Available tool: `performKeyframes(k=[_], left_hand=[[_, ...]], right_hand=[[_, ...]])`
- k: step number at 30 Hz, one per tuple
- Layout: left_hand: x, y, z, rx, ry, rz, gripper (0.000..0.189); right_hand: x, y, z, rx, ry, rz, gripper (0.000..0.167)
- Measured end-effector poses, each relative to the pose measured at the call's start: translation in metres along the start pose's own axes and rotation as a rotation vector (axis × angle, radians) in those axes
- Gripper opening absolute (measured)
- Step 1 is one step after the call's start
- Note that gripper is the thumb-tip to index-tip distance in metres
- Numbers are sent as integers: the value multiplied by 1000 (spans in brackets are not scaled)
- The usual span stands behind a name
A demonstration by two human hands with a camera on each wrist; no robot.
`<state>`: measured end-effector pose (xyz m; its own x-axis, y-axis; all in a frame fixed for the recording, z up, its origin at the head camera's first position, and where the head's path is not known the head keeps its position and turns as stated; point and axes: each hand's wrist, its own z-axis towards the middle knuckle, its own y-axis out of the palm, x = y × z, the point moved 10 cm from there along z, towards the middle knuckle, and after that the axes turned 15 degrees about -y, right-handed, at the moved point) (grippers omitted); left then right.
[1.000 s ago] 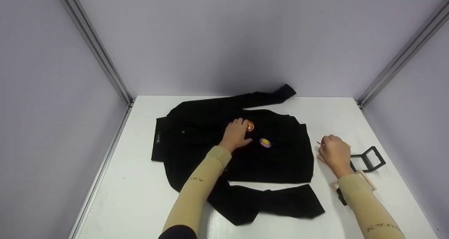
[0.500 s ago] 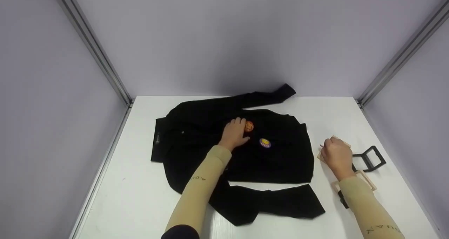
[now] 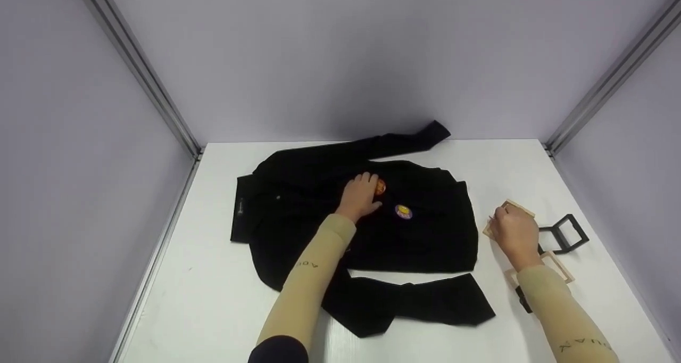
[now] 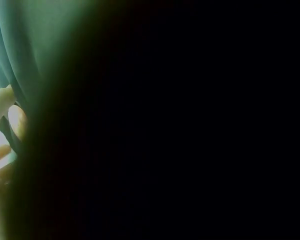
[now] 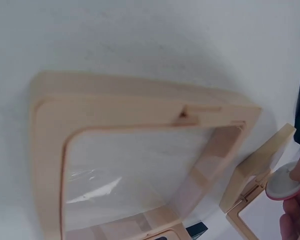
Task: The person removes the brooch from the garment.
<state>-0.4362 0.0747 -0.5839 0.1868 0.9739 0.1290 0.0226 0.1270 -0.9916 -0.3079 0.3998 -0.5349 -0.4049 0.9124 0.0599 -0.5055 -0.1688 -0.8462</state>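
Head view shows the right hand (image 3: 515, 234) drawn back, baring more tan case (image 5: 238, 186), its pinched badge (image 5: 282, 186) not set down (whether the left hand (image 3: 358, 195) grips, I can't say).

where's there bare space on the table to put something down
The white table is bare between the black shirt and the left wall, and in the back-right corner, beyond the tan display frames. Crowded: the right side, where those frames, the black frame and the right hand with its badge cluster.
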Motion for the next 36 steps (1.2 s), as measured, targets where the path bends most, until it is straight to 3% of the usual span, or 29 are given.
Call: performKeyframes(k=[8,16,20,30,36], left_hand=[[4,-4,5,-27,38,25,72],[7,-9,15,-157,19,56,72],[8,-10,17,-190,18,62,71],[11,-1,18,-205,16,64,55],[13,4,18,-213,20,80,51]], right_hand=[[2,-5,-3,-3,5,-26,14],[2,3,-9,-93,35,-14,14],[0,4,-10,-101,48,3,10],[4,14,-18,-237,113,47,6],[5,17,-20,-269,136,92,9]])
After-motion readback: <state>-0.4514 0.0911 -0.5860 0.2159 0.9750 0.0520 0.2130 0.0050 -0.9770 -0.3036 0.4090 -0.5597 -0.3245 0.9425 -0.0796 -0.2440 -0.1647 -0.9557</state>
